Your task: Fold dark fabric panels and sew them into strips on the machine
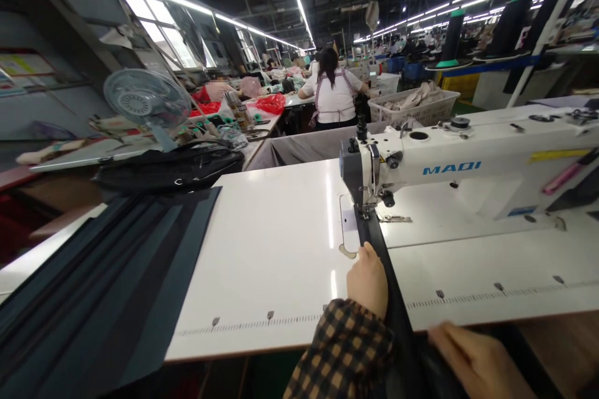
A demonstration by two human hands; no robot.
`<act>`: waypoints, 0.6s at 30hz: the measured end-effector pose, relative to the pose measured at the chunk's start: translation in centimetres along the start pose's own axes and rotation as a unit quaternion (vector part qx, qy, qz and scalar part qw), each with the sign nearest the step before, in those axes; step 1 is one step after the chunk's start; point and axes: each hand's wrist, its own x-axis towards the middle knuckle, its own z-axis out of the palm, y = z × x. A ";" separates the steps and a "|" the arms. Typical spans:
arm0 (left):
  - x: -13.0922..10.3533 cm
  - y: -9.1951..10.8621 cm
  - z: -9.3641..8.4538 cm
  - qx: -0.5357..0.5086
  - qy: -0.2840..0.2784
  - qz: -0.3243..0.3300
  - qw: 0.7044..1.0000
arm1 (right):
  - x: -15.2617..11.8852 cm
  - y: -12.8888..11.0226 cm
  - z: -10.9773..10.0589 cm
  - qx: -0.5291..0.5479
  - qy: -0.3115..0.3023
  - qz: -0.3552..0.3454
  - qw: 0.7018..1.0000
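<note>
A long black fabric strip (392,274) runs from under the presser foot (365,213) of the white sewing machine (449,168) toward me and over the table's front edge. My left hand (369,280), in a checked sleeve, is closed on the strip's left edge, a short way in front of the foot. Lower right, my right hand (477,355) is slightly blurred at the table edge, its fingers curled on the hanging part of the strip. On the left lies a stack of dark fabric panels (154,262), apart from both hands.
A black bag-like piece (173,168) lies behind the panels, near a fan (147,100). A measuring scale (270,317) marks the white table's front. Beyond the machine are a white basket (416,103), thread cones (452,40) and a seated person (334,90).
</note>
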 end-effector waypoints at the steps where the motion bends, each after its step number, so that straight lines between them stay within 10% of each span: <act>1: 0.0 -0.1 0.1 0.003 -0.002 -0.004 1.000 | 2.1 0.8 -0.2 -0.013 0.012 -0.004 1.000; 7: 0.4 -0.5 1.0 0.008 0.010 0.005 1.000 | 10.5 1.8 2.0 -0.134 -0.002 -0.117 0.984; 18: 0.4 -1.1 1.6 -0.051 -0.001 0.042 0.998 | 11.7 0.7 1.0 -0.074 -0.076 -0.167 0.980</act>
